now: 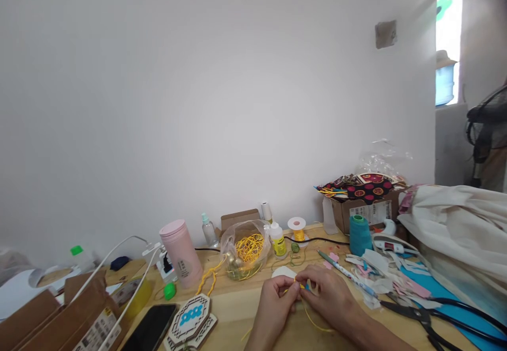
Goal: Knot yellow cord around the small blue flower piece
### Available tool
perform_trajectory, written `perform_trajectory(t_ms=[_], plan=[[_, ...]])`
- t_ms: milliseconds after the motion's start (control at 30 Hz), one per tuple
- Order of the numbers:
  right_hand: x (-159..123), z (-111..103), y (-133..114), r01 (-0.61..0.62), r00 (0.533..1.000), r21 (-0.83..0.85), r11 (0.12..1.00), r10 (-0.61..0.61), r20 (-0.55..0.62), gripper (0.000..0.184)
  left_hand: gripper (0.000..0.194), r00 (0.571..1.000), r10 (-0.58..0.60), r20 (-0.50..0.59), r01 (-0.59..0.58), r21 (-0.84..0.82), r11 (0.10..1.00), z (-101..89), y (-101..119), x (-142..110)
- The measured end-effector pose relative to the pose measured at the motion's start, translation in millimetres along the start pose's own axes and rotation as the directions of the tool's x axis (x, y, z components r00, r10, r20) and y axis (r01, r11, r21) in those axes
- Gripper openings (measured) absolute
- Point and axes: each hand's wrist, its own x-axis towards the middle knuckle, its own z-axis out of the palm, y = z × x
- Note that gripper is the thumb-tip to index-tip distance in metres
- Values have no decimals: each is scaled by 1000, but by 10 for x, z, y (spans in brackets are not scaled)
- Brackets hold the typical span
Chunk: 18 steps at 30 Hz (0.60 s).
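Near the front of the wooden table, my left hand pinches a thin yellow cord between thumb and forefinger. My right hand meets it fingertip to fingertip, closed on the same cord. One end of the cord trails down to the right below my hands. Behind my fingers a white flat piece shows in part, and a bit of blue peeks out between them. How the cord runs inside my fingers is hidden.
Left of my hands are octagonal wooden pieces, a black phone and a pink tumbler. Behind stand a bag of yellow cord, a glue bottle and a spool. Black-handled scissors and fabric scraps lie right.
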Motion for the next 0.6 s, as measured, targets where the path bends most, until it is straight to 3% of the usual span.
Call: perform_trajectory(t_ms=[300, 600], plan=[[29, -41, 3, 6, 999, -25, 1000, -5, 34, 13, 24, 999, -36, -34, 34, -69, 997, -36, -10, 5], [13, -60, -8, -28, 999, -26, 999, 29, 45, 12, 19, 995, 65, -76, -54, 144, 988, -74, -3, 2]])
